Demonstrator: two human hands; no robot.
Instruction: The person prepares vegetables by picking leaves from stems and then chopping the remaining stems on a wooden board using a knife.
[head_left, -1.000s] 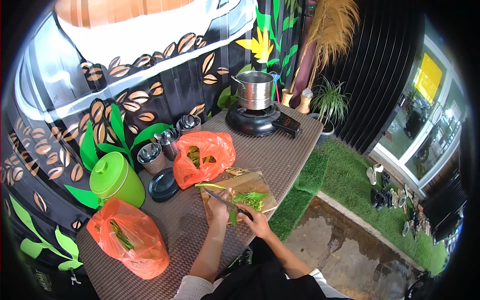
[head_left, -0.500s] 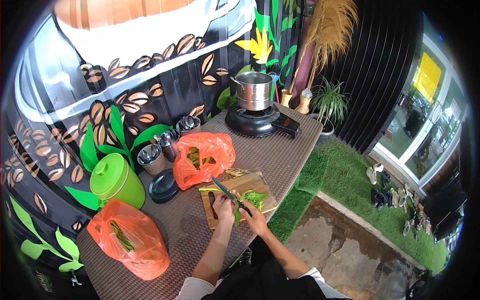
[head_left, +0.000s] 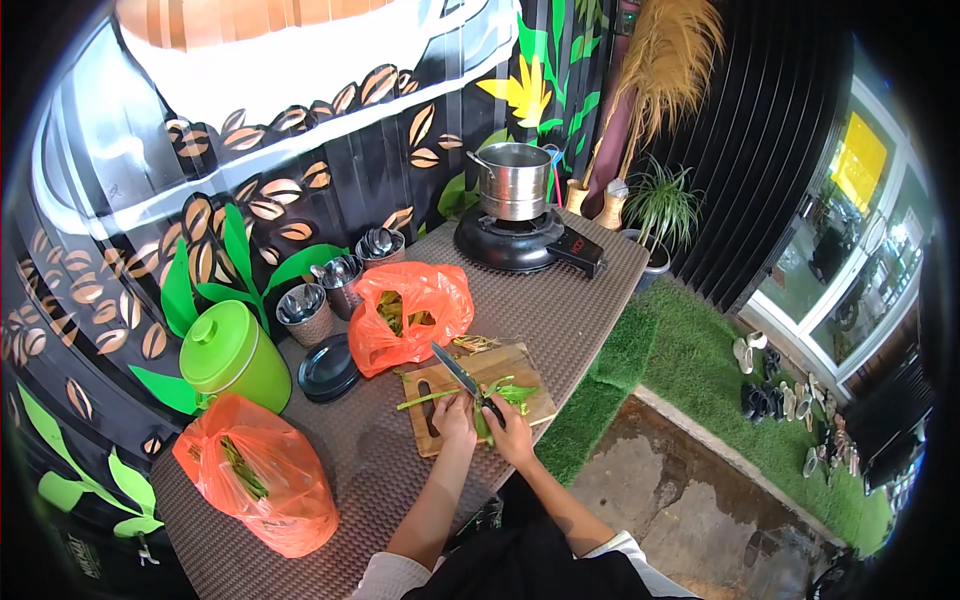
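Note:
My right hand (head_left: 512,430) is closed around the black handle of a knife (head_left: 456,369), whose blade points up and away to the left. Close beside it, my left hand (head_left: 455,418) grips a leafy green stem (head_left: 415,402), with the stalk sticking out to the left. Both hands are over a wooden cutting board (head_left: 425,441) that has a dark handle slot. Cut leafy greens (head_left: 517,393) lie on the board just beyond my right hand. Part of the stem is hidden by my fingers and the knife.
Orange plastic bags with greens, one (head_left: 415,345) behind the board and another (head_left: 265,500) at left, stand on the brown table (head_left: 560,310). Nearby are a green lidded container (head_left: 235,355), dark plates (head_left: 328,370), cutlery cups (head_left: 303,315) and a pot (head_left: 513,185) on a burner (head_left: 505,243).
The stem in my left hand has swung lower and sticks out further left. The knife has shifted slightly right, its blade still raised. The camera view has moved a little.

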